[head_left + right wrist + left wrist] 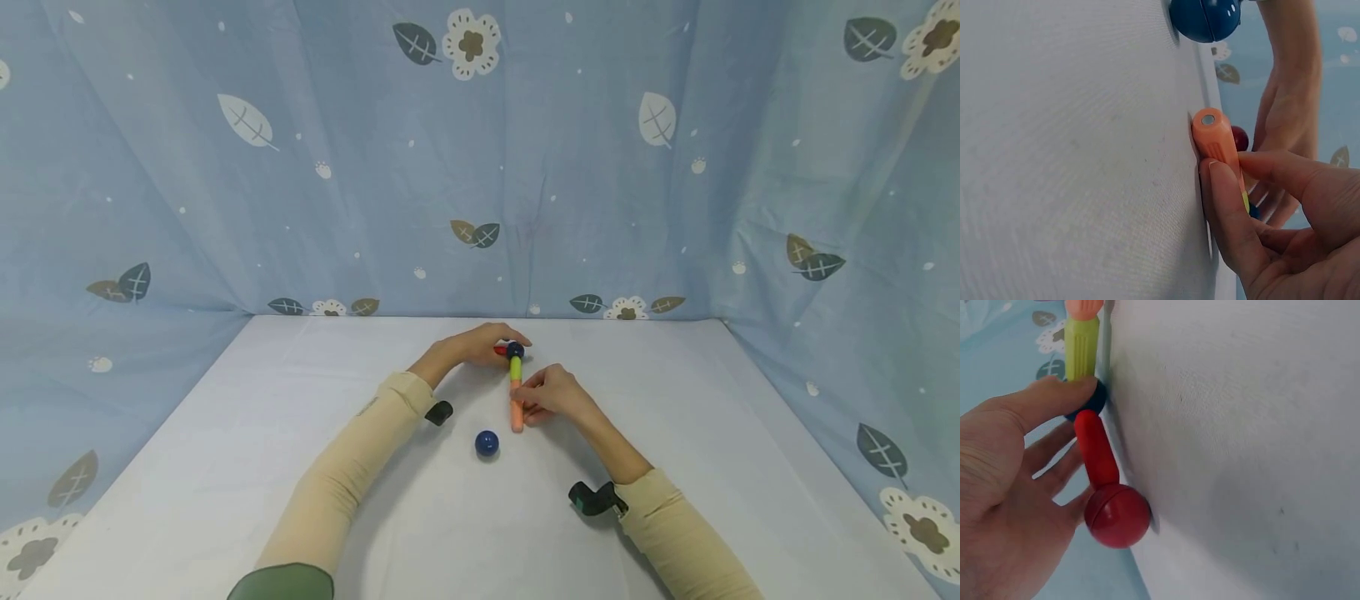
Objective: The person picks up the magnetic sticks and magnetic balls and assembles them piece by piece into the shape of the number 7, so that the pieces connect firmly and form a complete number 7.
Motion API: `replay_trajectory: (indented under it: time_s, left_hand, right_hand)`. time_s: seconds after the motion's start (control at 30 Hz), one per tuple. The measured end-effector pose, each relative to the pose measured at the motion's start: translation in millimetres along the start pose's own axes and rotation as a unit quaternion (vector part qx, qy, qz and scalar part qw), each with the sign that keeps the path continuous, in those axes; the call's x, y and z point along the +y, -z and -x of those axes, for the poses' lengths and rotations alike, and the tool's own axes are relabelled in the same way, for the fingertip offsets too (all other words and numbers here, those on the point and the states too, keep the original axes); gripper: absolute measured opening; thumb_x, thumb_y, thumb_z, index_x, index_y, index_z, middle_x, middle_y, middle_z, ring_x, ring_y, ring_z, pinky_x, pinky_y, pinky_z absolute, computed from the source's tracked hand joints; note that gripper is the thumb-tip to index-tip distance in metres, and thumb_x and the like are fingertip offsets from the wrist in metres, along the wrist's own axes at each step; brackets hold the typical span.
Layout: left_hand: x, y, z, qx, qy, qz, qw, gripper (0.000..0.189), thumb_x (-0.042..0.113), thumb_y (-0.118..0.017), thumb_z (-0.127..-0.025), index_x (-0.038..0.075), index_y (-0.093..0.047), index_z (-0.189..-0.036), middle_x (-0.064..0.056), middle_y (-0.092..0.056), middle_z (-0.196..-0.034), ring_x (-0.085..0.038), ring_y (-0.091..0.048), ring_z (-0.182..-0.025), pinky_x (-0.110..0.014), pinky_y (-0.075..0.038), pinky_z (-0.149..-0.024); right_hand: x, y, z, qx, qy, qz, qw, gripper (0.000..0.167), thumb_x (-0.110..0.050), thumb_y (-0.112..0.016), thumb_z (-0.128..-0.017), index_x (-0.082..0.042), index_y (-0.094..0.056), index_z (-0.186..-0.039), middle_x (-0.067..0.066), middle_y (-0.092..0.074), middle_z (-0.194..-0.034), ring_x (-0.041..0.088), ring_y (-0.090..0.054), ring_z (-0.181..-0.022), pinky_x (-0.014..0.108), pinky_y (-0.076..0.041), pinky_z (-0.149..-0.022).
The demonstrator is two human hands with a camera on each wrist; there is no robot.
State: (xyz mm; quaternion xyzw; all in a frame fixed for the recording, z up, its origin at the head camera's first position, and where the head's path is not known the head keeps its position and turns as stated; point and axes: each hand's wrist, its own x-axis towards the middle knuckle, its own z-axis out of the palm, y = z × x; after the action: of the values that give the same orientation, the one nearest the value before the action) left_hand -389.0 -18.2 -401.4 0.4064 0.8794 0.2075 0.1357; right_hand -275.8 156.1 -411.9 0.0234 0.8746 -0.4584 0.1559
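My left hand pinches a dark blue ball at the far part of the table, its thumb across the ball in the left wrist view. A red stick joins that ball to a red ball beside the palm. From the blue ball a yellow-green stick runs toward me, end to end with an orange stick. My right hand pinches the orange stick between thumb and fingers. A round metallic disc shows in that stick's near end in the right wrist view.
A second blue ball lies on the white table, nearer to me and left of the orange stick. Black wrist cameras stick out from both sleeves. A blue patterned curtain stands along the table's back and sides.
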Motion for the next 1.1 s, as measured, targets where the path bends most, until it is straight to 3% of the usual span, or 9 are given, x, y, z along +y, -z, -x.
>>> replay_trajectory:
  time_s: [0.2, 0.4, 0.53, 0.93, 1.1]
  left_hand:
    - [-2.6, 7.1, 14.1, 0.025, -0.002, -0.018, 0.9995, 0.055, 0.015, -0.071, -0.090, 0.012, -0.052, -0.142, -0.008, -0.054, -0.144, -0.025, -0.048, -0.135, -0.040, -0.038, -0.115]
    - [-6.1, 11.8, 36.8, 0.051, 0.038, -0.030, 0.9975, 0.054, 0.017, -0.071, -0.091, 0.013, -0.052, -0.141, -0.009, -0.053, -0.143, -0.027, -0.049, -0.131, -0.043, -0.042, -0.111]
    - [-10.4, 12.4, 50.3, 0.073, 0.054, -0.028, 0.9954, 0.053, 0.020, -0.071, -0.091, 0.014, -0.053, -0.140, -0.009, -0.051, -0.145, -0.029, -0.045, -0.136, -0.047, -0.038, -0.113]
    - [-7.1, 12.9, 86.8, 0.128, 0.044, -0.026, 0.9905, 0.044, 0.029, -0.072, -0.090, 0.012, -0.063, -0.130, -0.011, -0.052, -0.138, -0.029, -0.048, -0.131, -0.048, -0.041, -0.110]
    - [2.4, 8.1, 104.8, 0.111, 0.021, 0.006, 0.9936, 0.041, 0.026, -0.072, -0.090, 0.009, -0.065, -0.126, -0.011, -0.060, -0.129, -0.031, -0.055, -0.123, -0.049, -0.046, -0.106]
  right_hand:
    - [0, 1, -1.9, -0.003, -0.002, -0.002, 1.0000, 0.033, -0.028, -0.073, -0.088, 0.001, -0.068, -0.104, 0.009, -0.071, -0.077, 0.011, -0.068, -0.055, 0.024, -0.057, -0.057]
    - [0, 2, -3.4, 0.001, -0.005, 0.021, 0.9998, 0.038, -0.032, -0.073, -0.088, 0.001, -0.067, -0.108, 0.008, -0.072, -0.078, 0.010, -0.067, -0.054, 0.021, -0.055, -0.056]
    - [-1, 1, -3.1, 0.001, -0.010, 0.025, 0.9996, 0.039, -0.032, -0.073, -0.089, 0.001, -0.067, -0.109, 0.008, -0.072, -0.078, 0.010, -0.067, -0.054, 0.021, -0.055, -0.057]
    - [0, 1, -7.9, -0.005, -0.012, 0.003, 0.9999, 0.037, -0.033, -0.071, -0.090, 0.001, -0.068, -0.104, 0.010, -0.072, -0.081, 0.011, -0.068, -0.058, 0.024, -0.057, -0.059]
    - [2, 3, -9.4, -0.012, -0.006, -0.007, 0.9999, 0.036, -0.032, -0.071, -0.090, 0.002, -0.068, -0.103, 0.010, -0.073, -0.080, 0.011, -0.068, -0.058, 0.024, -0.057, -0.059]
